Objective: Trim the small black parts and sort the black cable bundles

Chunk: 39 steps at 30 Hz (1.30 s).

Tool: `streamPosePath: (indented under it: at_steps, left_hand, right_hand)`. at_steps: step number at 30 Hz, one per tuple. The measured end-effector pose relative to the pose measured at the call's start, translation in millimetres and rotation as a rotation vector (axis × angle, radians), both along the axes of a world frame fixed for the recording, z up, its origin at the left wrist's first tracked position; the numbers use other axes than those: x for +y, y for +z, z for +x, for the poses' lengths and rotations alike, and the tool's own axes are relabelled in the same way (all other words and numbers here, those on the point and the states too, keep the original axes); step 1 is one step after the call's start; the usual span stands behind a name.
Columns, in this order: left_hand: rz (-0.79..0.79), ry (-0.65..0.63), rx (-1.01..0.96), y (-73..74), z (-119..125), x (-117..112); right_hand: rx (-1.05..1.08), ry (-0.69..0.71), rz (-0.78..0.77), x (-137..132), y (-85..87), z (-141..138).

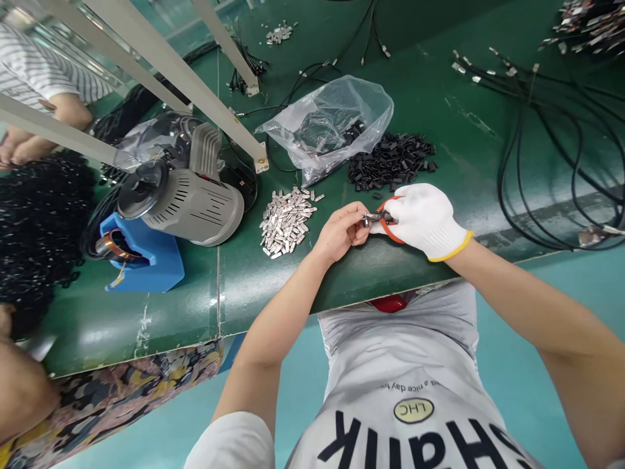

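Note:
My right hand (426, 218), in a white knit glove with a yellow cuff, is closed around small orange-handled pliers (389, 229). The jaws point left toward my bare left hand (340, 233). Thumb and fingertips of that hand are pinched together at the jaws, on something too small and too covered to make out. Left of my hands is a heap of small silver metal connector shells (286, 223). Just beyond them lies a pile of short black plastic pieces (390, 161), partly under a clear plastic bag (336, 107).
A grey machine (195, 202) and a blue tape dispenser (151, 260) stand at left, near slanted metal posts (229, 49). Black cables (522, 156) coil on the green table (459, 130) at right. At far left, another person's arms (29, 140) rest near bundled black cables (43, 221).

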State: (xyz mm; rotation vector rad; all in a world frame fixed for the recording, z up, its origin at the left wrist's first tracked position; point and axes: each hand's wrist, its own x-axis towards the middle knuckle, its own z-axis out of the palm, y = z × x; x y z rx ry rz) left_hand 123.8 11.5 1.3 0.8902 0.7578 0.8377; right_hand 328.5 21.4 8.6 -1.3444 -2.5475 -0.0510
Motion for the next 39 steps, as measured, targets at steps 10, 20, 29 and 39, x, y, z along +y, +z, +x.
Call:
streamPosePath:
  at_steps: [10,20,29,39]
  left_hand:
    - [-0.027,-0.026,-0.08,1.7,-1,-2]
    - [0.326,0.207,0.246,-11.5,6,-9]
    - [0.44,0.23,0.441,-9.8,8,-12]
    - [0.317,0.158,0.228,-14.6,6,-7]
  right_hand:
    - [0.015,-0.03,0.022,2,-9.5,-1]
    - [-0.028,-0.187,0.02,1,-14.3,3]
    - [-0.081,-0.169,-0.012,2,-7.6,1]
    - [-0.044,-0.18,-0.034,2,-9.9,-3]
